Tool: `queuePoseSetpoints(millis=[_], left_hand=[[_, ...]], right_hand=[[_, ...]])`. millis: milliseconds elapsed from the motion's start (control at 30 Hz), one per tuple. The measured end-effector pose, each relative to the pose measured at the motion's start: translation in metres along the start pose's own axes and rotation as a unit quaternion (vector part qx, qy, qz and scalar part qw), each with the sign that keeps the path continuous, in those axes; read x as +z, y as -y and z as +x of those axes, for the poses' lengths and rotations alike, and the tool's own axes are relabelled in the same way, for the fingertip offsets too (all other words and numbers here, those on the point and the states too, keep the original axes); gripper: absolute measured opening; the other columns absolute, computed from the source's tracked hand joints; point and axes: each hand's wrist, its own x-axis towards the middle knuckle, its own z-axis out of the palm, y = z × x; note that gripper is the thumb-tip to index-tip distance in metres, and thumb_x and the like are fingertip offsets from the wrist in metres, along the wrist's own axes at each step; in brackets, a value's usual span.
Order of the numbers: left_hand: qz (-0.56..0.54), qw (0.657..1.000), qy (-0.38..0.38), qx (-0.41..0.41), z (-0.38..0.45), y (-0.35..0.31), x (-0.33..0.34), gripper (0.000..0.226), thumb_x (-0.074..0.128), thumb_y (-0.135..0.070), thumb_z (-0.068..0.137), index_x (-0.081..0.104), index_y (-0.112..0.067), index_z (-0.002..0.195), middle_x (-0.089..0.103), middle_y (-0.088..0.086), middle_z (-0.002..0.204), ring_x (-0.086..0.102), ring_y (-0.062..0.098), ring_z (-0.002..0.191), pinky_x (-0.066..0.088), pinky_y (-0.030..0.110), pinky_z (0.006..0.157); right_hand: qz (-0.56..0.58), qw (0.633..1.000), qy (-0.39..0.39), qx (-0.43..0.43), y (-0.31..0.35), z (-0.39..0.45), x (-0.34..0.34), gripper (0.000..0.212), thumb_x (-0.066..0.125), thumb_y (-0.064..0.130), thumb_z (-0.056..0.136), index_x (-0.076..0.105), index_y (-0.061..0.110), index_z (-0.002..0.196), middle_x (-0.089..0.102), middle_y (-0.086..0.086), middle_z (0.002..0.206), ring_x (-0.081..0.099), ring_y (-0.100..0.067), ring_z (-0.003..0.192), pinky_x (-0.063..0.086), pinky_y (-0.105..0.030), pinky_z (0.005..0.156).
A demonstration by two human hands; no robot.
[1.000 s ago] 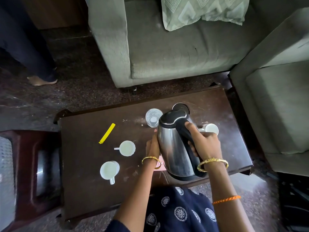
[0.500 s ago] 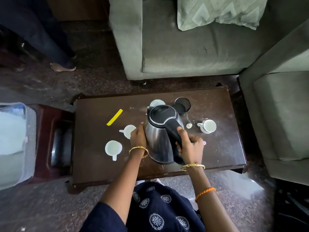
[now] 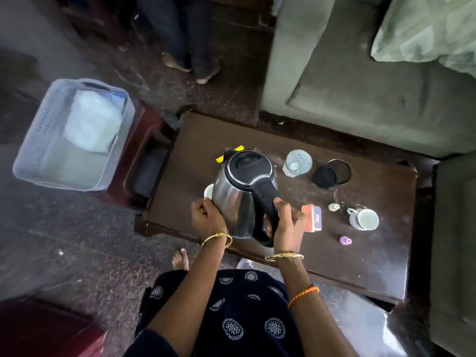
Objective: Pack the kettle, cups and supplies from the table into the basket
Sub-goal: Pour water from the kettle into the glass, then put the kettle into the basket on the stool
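A steel kettle (image 3: 235, 202) with a black lid is lifted above the left part of the dark table (image 3: 373, 258). My right hand (image 3: 284, 222) grips its black handle; my left hand (image 3: 207, 217) presses against its left side. A grey plastic basket (image 3: 33, 140) with a clear plastic bag inside stands on a maroon stool at the left. On the table lie a white cup (image 3: 364, 219), a clear glass (image 3: 297, 162), a black mesh cup (image 3: 332, 173), a small box (image 3: 313, 217), a yellow sachet (image 3: 220, 158) and another white cup (image 3: 208, 191), mostly hidden behind the kettle.
A green sofa (image 3: 334, 81) with a cushion runs behind the table, and an armchair (image 3: 453, 240) flanks its right end. Another person's legs (image 3: 190, 47) stand on the floor beyond the basket. A small purple cap (image 3: 345, 240) and a white cap (image 3: 334, 207) lie on the table.
The kettle has moved left across the table in both hands. The view has swung left, so the basket on the stool is now fully in sight.
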Motion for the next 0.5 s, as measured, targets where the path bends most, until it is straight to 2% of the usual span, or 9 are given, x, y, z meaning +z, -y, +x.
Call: queuePoseSetpoints(millis=[67, 133, 200, 267, 300, 400, 433, 500], left_hand=[[-0.045, 0.999, -0.003, -0.026, 0.013, 0.001, -0.016, 0.016, 0.047, -0.011, 0.091, 0.056, -0.005, 0.079, 0.056, 0.008, 0.069, 0.051, 0.019, 0.061, 0.036, 0.025, 0.055], [-0.086, 0.995, 0.001, -0.051, 0.028, -0.002, -0.032, 0.023, 0.045, -0.01, 0.092, 0.048, -0.015, 0.07, 0.052, 0.007, 0.061, 0.052, 0.014, 0.05, 0.042, 0.024, 0.047], [-0.089, 0.994, -0.004, -0.064, 0.049, -0.001, -0.051, 0.022, 0.046, -0.013, 0.091, 0.047, -0.017, 0.07, 0.057, 0.014, 0.069, 0.056, 0.024, 0.059, 0.048, 0.036, 0.055], [-0.089, 0.995, -0.015, -0.051, 0.069, -0.001, -0.073, 0.013, 0.047, -0.015, 0.091, 0.049, -0.015, 0.077, 0.059, 0.016, 0.078, 0.057, 0.03, 0.07, 0.051, 0.045, 0.063], [-0.102, 0.994, -0.016, -0.037, 0.076, -0.002, -0.081, 0.011, 0.048, -0.014, 0.091, 0.049, -0.014, 0.079, 0.058, 0.015, 0.078, 0.056, 0.028, 0.07, 0.051, 0.043, 0.062], [-0.128, 0.992, -0.008, 0.018, 0.112, -0.01, -0.116, 0.019, 0.048, -0.012, 0.092, 0.048, -0.021, 0.074, 0.055, 0.003, 0.069, 0.052, 0.018, 0.063, 0.046, 0.016, 0.05], [-0.139, 0.99, -0.007, 0.028, 0.126, -0.015, -0.13, 0.023, 0.048, -0.011, 0.092, 0.048, -0.024, 0.072, 0.054, 0.0, 0.066, 0.051, 0.015, 0.06, 0.044, 0.011, 0.048], [-0.158, 0.987, -0.004, 0.038, 0.151, -0.026, -0.154, 0.027, 0.048, -0.01, 0.092, 0.047, -0.027, 0.071, 0.054, 0.0, 0.065, 0.052, 0.012, 0.058, 0.046, 0.012, 0.048]], right_hand=[[-0.009, 1.0, 0.023, -0.002, -0.005, -0.009, 0.02, 0.045, 0.058, 0.036, 0.067, 0.037, 0.02, 0.03, 0.034, 0.009, 0.027, 0.029, -0.003, 0.027, 0.025, -0.01, 0.034], [-0.01, 0.999, 0.033, -0.003, -0.01, -0.018, 0.042, 0.045, 0.058, 0.032, 0.069, 0.035, 0.022, 0.032, 0.033, 0.009, 0.028, 0.028, -0.005, 0.026, 0.025, -0.01, 0.034], [0.0, 0.999, 0.039, 0.005, -0.018, -0.028, 0.068, 0.042, 0.058, 0.039, 0.064, 0.036, 0.018, 0.036, 0.033, -0.003, 0.032, 0.028, -0.01, 0.027, 0.026, -0.011, 0.035], [0.007, 0.999, 0.042, 0.005, -0.027, -0.041, 0.097, 0.043, 0.057, 0.043, 0.061, 0.035, 0.013, 0.039, 0.035, -0.003, 0.039, 0.028, -0.011, 0.026, 0.025, -0.012, 0.036], [0.01, 0.999, 0.041, 0.001, -0.03, -0.047, 0.11, 0.042, 0.057, 0.042, 0.061, 0.035, 0.014, 0.039, 0.034, -0.001, 0.038, 0.028, -0.01, 0.026, 0.025, -0.012, 0.036], [0.027, 0.999, 0.021, -0.012, -0.036, -0.073, 0.164, 0.04, 0.059, 0.036, 0.063, 0.032, 0.02, 0.039, 0.029, 0.007, 0.033, 0.027, -0.008, 0.028, 0.026, -0.01, 0.036], [0.039, 0.999, 0.015, -0.015, -0.037, -0.083, 0.184, 0.038, 0.06, 0.031, 0.065, 0.032, 0.019, 0.041, 0.028, 0.011, 0.033, 0.026, -0.006, 0.03, 0.027, -0.01, 0.036], [0.048, 0.998, 0.004, -0.028, -0.035, -0.1, 0.221, 0.031, 0.055, 0.02, 0.071, 0.034, 0.021, 0.049, 0.027, 0.013, 0.033, 0.027, 0.0, 0.031, 0.029, -0.008, 0.035]])
